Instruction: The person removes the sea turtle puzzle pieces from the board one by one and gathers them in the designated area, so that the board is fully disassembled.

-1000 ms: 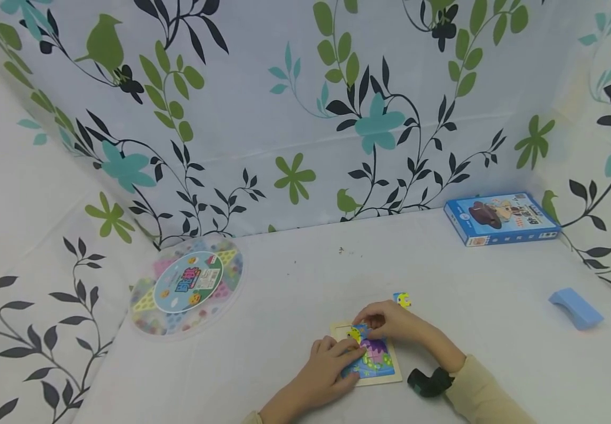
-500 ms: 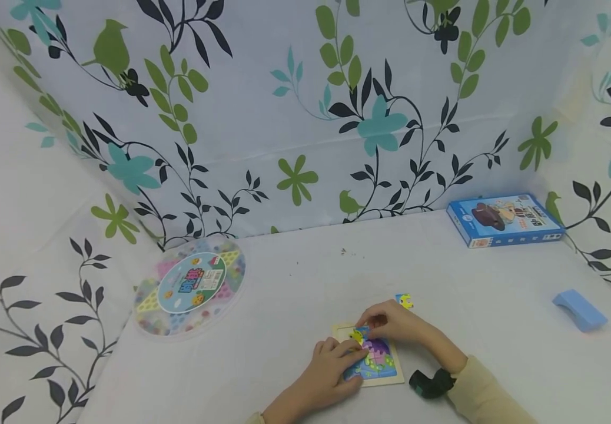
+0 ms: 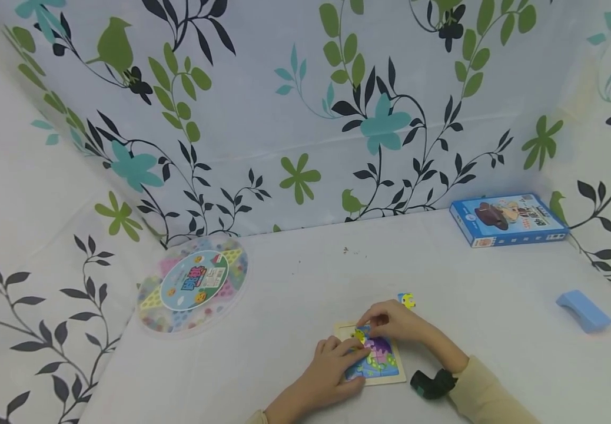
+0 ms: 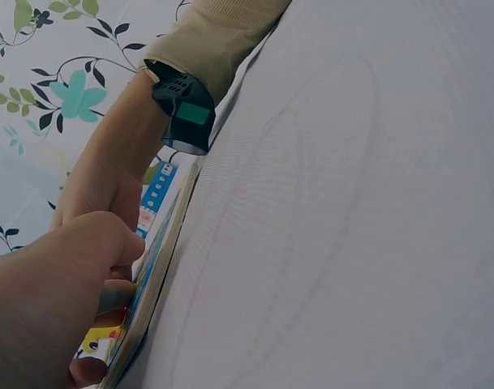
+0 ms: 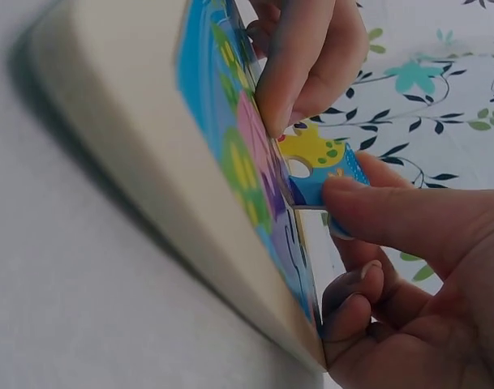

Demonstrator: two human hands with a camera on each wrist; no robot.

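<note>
A square wooden jigsaw puzzle (image 3: 377,370) in a pale frame lies near the front of the table, with a purple, pink and green picture on blue. My right hand (image 3: 398,323) pinches a blue and yellow puzzle piece (image 5: 315,166) between thumb and fingers. That piece stands tilted over the far part of the board, its lower edge at the surface. Across the left side of the puzzle lies my left hand (image 3: 329,372), its index fingertip pressing the picture beside the piece. Another puzzle piece (image 3: 407,300), blue and yellow, lies loose beyond the right hand.
A blue box (image 3: 509,219) stands at the back right, and a light blue arched block (image 3: 584,311) lies at the right. On the left is a round clear pack (image 3: 194,284) with a printed label. Patterned cloth (image 3: 305,118) hangs behind the table.
Both hands keep nearly the same place on the puzzle, the right one still pinching its piece. The whole view has shifted slightly.
</note>
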